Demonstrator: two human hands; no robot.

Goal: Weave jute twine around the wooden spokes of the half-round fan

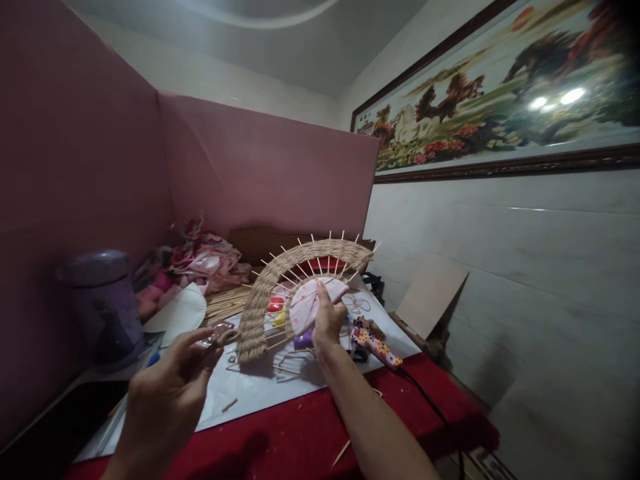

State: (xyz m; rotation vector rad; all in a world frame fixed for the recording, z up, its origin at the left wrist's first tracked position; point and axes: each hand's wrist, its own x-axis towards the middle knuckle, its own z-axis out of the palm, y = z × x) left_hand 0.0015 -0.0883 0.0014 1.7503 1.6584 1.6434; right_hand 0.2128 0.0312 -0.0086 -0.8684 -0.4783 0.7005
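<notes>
A half-round fan [270, 283] is held up over the table, with thin wooden sticks spreading from a pale, dotted cloth-covered centre [304, 307]. Brown twine is woven through the sticks in a wide band, and bare stick tips poke out past it. My right hand [329, 320] grips the cloth-covered centre, thumb on the near face. To the left of the fan, my left hand [173, 377] is closed, its fingertips pinching what looks like a brown twine end [229, 337] close to the band's lower left end. The full length of that strand is hidden.
A glue gun [376, 343] with a flowered body lies right, its black cord trailing over the red cloth [280, 447]. A lidded purple tumbler [105, 307], pink fabric [210, 263] and a bundle of sticks [225, 305] stand left. Pink panels [265, 173] wall the back.
</notes>
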